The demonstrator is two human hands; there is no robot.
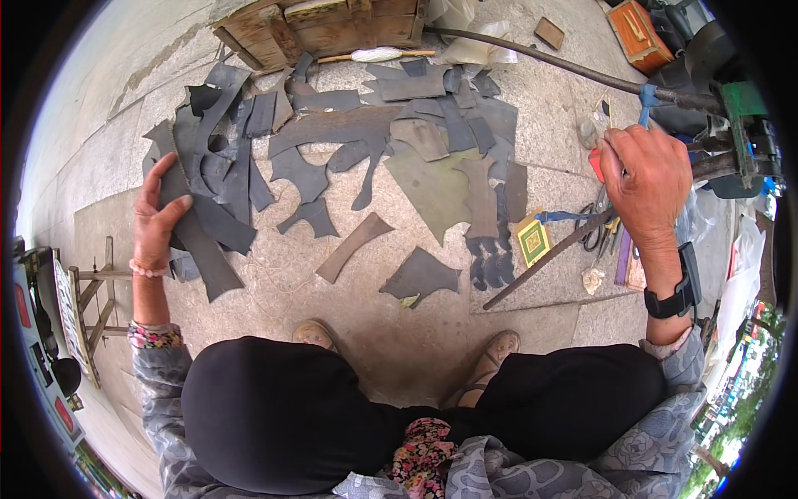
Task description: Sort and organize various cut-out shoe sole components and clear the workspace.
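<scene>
Scraps (212, 195) of dark rubber or leather lie piled on the stone floor (274, 287) at the seated person's left. Left hand (158, 220) rests on the near edge of the pile, fingers (170, 212) curled over one long strip (208, 241), thumb spread; a loose grip on that piece, probably to sort or lift it out.

More cut pieces (399, 145) are spread flat and mostly single-layer across the floor ahead. Likely laid out so that each shape can be seen and picked by eye.

Right hand (644, 179) is raised at the right, fingers closed round a red-handled tool (597, 164). Handle mostly hidden by the palm; tool type cannot be told.

Below that hand:
- scissors (592, 224), other small tools just beside them
- long rod (549, 258) lying slantwise
- small green-and-yellow square box (532, 239) touching the rod's upper side

All within easy reach of the right arm, which suggests a working kit kept on the tool side.

Wristband (677, 291) on the right wrist, bead bracelet (150, 270) on the left.

Feet in sandals (490, 349) planted between the knees. Wooden box (324, 29) beyond the scraps. Small wooden stand (96, 295) at far left.
</scene>
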